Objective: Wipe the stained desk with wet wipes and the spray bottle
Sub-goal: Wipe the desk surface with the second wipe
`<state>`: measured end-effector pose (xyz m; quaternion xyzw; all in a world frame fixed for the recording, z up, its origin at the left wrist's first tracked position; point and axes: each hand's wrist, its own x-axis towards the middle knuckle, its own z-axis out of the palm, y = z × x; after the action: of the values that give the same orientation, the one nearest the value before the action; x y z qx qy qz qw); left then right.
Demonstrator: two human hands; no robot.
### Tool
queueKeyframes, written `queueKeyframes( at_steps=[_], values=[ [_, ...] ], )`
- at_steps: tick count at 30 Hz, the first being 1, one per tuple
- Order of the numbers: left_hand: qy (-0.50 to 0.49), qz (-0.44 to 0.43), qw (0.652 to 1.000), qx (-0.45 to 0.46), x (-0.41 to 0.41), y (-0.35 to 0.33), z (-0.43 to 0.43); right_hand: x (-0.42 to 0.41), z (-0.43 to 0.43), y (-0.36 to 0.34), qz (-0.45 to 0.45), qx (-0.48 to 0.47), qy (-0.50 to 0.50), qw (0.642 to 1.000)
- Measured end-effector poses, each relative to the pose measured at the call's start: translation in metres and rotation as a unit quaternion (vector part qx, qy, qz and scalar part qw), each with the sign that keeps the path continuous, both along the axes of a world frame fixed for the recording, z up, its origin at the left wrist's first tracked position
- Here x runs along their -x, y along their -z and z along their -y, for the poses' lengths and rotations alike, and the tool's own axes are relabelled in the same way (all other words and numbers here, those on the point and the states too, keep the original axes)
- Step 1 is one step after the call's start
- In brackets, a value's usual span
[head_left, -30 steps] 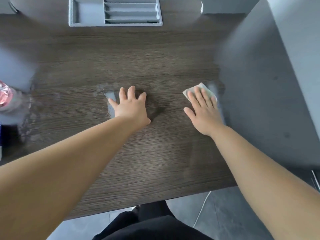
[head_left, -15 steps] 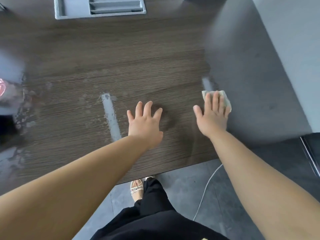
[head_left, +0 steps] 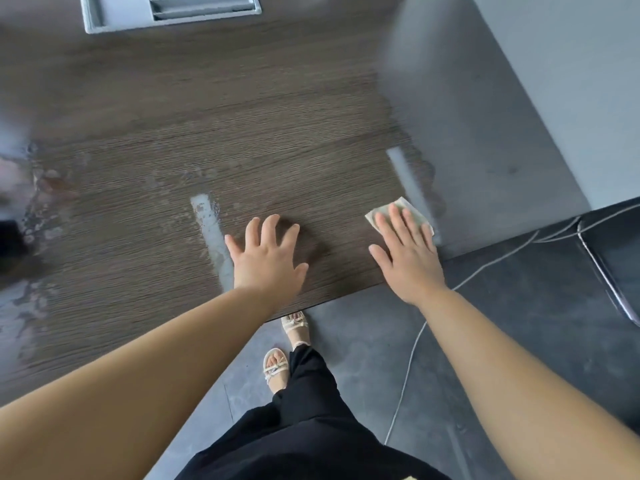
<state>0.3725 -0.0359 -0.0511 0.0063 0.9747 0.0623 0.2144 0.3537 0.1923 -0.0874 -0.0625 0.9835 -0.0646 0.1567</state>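
Note:
The dark wood-grain desk (head_left: 214, 109) fills most of the view and is wet and streaked on its left part. My right hand (head_left: 408, 251) lies flat on a folded pale wet wipe (head_left: 405, 211) near the desk's front right corner, pressing it onto the surface. My left hand (head_left: 266, 258) rests flat on the desk with fingers spread, holding nothing, close to the front edge. A pale wet streak (head_left: 213, 237) runs just left of it. At the left edge a blurred pinkish shape (head_left: 8, 174) may be the spray bottle.
A grey organiser tray (head_left: 173, 12) sits at the back of the desk. A grey panel (head_left: 485, 116) stands right of the desk. Below are dark floor tiles, a white cable (head_left: 412, 355), a black chair (head_left: 616, 251) at right, and my sandalled feet (head_left: 284, 348).
My right hand has drawn the wipe back along the desk's right side toward the front edge. My left hand also slid nearer the front edge. The view tilted down, showing floor and feet.

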Motion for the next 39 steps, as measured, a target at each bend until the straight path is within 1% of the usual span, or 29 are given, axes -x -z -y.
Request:
queueKeyframes(
  at_steps=[3, 4, 5, 7, 9, 10, 11, 12, 14, 15, 16, 17, 18, 20, 21, 22, 23, 25, 26, 27, 28, 29, 31, 32, 33, 34, 37, 38, 39],
  values=[
    [-0.015, -0.012, 1.0, 0.001, -0.014, 0.001, 0.014, -0.004, -0.01, -0.001, 0.019, -0.02, 0.119, 0.993],
    [-0.024, -0.017, 1.0, -0.001, -0.017, 0.002, 0.018, -0.007, 0.002, -0.002, 0.018, -0.026, 0.138, 0.99],
    [-0.031, -0.023, 0.999, -0.003, -0.021, 0.002, 0.022, -0.013, 0.02, -0.003, 0.018, -0.028, 0.129, 0.991],
    [-0.044, -0.033, 0.999, -0.001, -0.028, 0.003, 0.03, -0.03, 0.057, -0.003, 0.026, -0.009, 0.031, 0.999],
    [-0.062, -0.038, 0.997, 0.003, -0.039, 0.003, 0.044, -0.044, 0.074, -0.003, 0.037, 0.003, -0.091, 0.995],
    [-0.073, -0.04, 0.997, 0.005, -0.043, 0.003, 0.052, -0.043, 0.071, -0.003, 0.039, 0.007, -0.124, 0.991],
    [-0.086, -0.044, 0.995, 0.01, -0.049, 0.002, 0.062, -0.038, 0.066, -0.002, 0.037, 0.011, -0.13, 0.991],
    [-0.1, -0.048, 0.994, 0.013, -0.054, 0.001, 0.07, -0.034, 0.06, -0.001, 0.029, 0.01, -0.099, 0.995],
    [-0.136, -0.057, 0.989, 0.02, -0.063, -0.001, 0.088, -0.032, 0.062, -0.001, 0.01, -0.008, 0.02, 1.0],
    [-0.154, -0.058, 0.986, 0.021, -0.067, -0.002, 0.094, -0.035, 0.073, -0.001, 0.008, -0.015, 0.054, 0.998],
    [-0.171, -0.056, 0.983, 0.022, -0.071, -0.002, 0.101, -0.04, 0.092, -0.003, 0.01, -0.014, 0.046, 0.999],
    [-0.188, -0.049, 0.981, 0.022, -0.076, -0.001, 0.107, -0.049, 0.115, -0.004, 0.022, -0.002, -0.006, 1.0],
    [-0.2, -0.042, 0.979, 0.021, -0.079, -0.001, 0.112, -0.058, 0.135, -0.007, 0.045, 0.012, -0.084, 0.995],
    [-0.198, -0.029, 0.979, 0.024, -0.086, -0.001, 0.12, -0.068, 0.155, -0.01, 0.09, 0.024, -0.245, 0.965],
    [-0.187, -0.025, 0.982, 0.027, -0.087, -0.001, 0.124, -0.062, 0.152, -0.01, 0.094, 0.022, -0.289, 0.952],
    [-0.176, -0.017, 0.984, 0.027, -0.087, -0.003, 0.129, -0.051, 0.146, -0.009, 0.088, 0.02, -0.297, 0.951],
    [-0.164, -0.006, 0.986, 0.025, -0.085, -0.005, 0.132, -0.04, 0.137, -0.007, 0.083, 0.015, -0.264, 0.961],
    [-0.151, 0.013, 0.988, 0.025, -0.082, -0.008, 0.139, -0.02, 0.127, -0.005, 0.072, -0.017, -0.127, 0.989],
    [-0.142, 0.02, 0.989, 0.026, -0.081, -0.01, 0.14, -0.018, 0.131, -0.006, 0.07, -0.03, -0.069, 0.995],
    [-0.133, 0.026, 0.99, 0.027, -0.081, -0.012, 0.14, -0.023, 0.143, -0.009, 0.074, -0.038, -0.054, 0.995],
    [-0.125, 0.031, 0.991, 0.028, -0.082, -0.012, 0.14, -0.033, 0.16, -0.011, 0.081, -0.033, -0.078, 0.993],
    [-0.121, 0.035, 0.992, 0.028, -0.082, -0.013, 0.14, -0.045, 0.176, -0.013, 0.096, -0.021, -0.137, 0.986],
    [-0.114, 0.046, 0.992, 0.029, -0.082, -0.014, 0.14, -0.06, 0.189, -0.017, 0.123, -0.006, -0.263, 0.957],
    [-0.11, 0.049, 0.992, 0.031, -0.081, -0.015, 0.141, -0.051, 0.185, -0.018, 0.117, -0.005, -0.304, 0.945],
    [-0.105, 0.055, 0.992, 0.034, -0.08, -0.016, 0.141, -0.036, 0.176, -0.018, 0.113, -0.006, -0.309, 0.944],
    [-0.102, 0.058, 0.992, 0.037, -0.079, -0.016, 0.143, -0.018, 0.171, -0.018, 0.116, -0.007, -0.282, 0.952],
    [-0.095, 0.061, 0.993, 0.041, -0.076, -0.017, 0.143, 0.018, 0.166, -0.017, 0.116, -0.042, -0.12, 0.985],
    [-0.095, 0.061, 0.993, 0.039, -0.075, -0.017, 0.143, 0.016, 0.174, -0.017, 0.108, -0.051, -0.108, 0.987],
    [-0.096, 0.06, 0.993, 0.038, -0.074, -0.017, 0.143, 0.007, 0.184, -0.017, 0.104, -0.052, -0.128, 0.985]
  ],
)
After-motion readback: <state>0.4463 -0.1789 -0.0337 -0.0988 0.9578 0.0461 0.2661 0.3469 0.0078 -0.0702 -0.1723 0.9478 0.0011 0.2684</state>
